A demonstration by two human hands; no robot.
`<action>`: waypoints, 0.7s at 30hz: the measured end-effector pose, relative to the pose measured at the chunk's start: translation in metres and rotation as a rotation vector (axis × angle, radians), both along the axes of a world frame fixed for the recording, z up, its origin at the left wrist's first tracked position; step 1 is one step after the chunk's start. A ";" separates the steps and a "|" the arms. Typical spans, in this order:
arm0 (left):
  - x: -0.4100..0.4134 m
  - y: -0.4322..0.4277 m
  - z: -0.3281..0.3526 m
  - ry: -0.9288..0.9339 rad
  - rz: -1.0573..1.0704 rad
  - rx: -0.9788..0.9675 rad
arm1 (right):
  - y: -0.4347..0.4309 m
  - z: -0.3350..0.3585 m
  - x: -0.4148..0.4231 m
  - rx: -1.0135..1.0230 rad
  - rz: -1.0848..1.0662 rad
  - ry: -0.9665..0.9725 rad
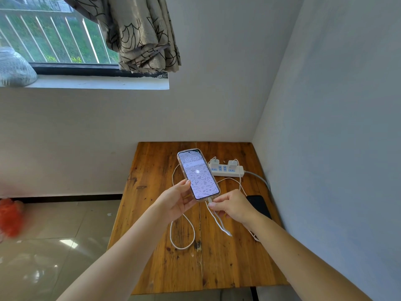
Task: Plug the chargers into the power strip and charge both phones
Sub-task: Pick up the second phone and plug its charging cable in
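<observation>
- Head view: a wooden surface (165, 268) sits in a corner of pale walls, with a window and a patterned curtain (141, 33) up at 11 o'clock.
- A white power strip (227, 170) lies near the far edge at 1 o'clock, with two white chargers (214, 163) seated in it; that part of the task looks done.
- The left hand (175, 202) grips the lit phone (198, 174) by its lower edge, raised above the surface and tilted.
- The right hand (233, 206) pinches the white cable (218, 220) just behind its plug, fingers (213, 205) closed on it, with the plug at the phone's bottom port.
- The screen is lit, but I cannot tell whether the plug is fully home.
- A dark second phone (259, 205) lies flat at 3 o'clock; a second cable runs toward it, though the right wrist hides the joint.
- Judged step: connecting the first phone. The next move calls for confirming the seating, setting the phone down, then checking the dark one.
</observation>
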State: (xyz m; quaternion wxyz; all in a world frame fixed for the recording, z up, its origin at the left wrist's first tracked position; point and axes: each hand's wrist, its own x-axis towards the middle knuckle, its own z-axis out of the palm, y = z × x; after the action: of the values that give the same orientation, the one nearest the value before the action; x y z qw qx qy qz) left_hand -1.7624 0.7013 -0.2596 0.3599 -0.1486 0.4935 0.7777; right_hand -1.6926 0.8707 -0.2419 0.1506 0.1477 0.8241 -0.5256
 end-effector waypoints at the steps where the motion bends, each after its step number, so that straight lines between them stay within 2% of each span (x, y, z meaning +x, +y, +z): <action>1: 0.000 0.000 0.000 0.003 -0.003 0.004 | 0.000 0.000 0.000 -0.002 0.001 0.000; 13: -0.003 0.002 -0.001 0.014 -0.015 0.012 | 0.002 -0.002 -0.002 -0.031 -0.011 -0.012; 21: -0.006 0.002 -0.006 0.007 -0.021 0.027 | 0.005 -0.010 -0.001 -0.145 -0.087 -0.059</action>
State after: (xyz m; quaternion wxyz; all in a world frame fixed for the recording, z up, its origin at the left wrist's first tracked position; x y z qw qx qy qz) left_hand -1.7681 0.7032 -0.2653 0.3684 -0.1360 0.4859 0.7808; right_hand -1.6939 0.8760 -0.2524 0.1622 0.1876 0.7719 -0.5854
